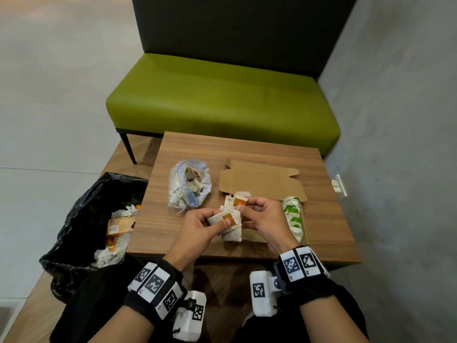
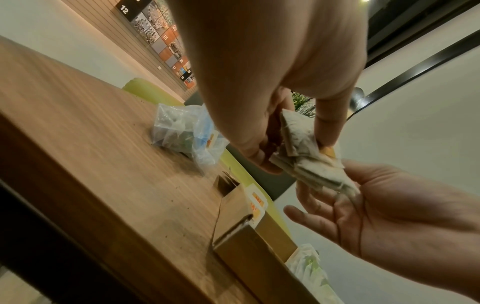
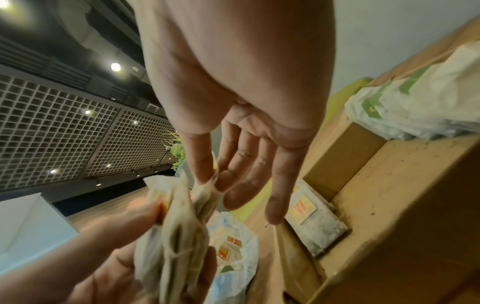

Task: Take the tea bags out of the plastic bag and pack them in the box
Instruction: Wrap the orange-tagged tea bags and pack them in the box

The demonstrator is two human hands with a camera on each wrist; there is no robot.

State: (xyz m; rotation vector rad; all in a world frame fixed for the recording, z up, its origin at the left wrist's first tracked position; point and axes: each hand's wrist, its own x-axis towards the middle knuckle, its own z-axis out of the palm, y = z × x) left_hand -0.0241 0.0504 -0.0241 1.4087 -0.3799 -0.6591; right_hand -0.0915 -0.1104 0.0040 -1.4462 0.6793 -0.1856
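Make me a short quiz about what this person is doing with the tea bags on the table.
1. True or false: the plastic bag still holds tea bags.
2. What does the left hand grip? A) a bundle of tea bags B) a spoon C) the box
3. Fill in: the bin lined with black plastic stands to the ____ of the table.

Key: 1 true; 2 A; 3 left.
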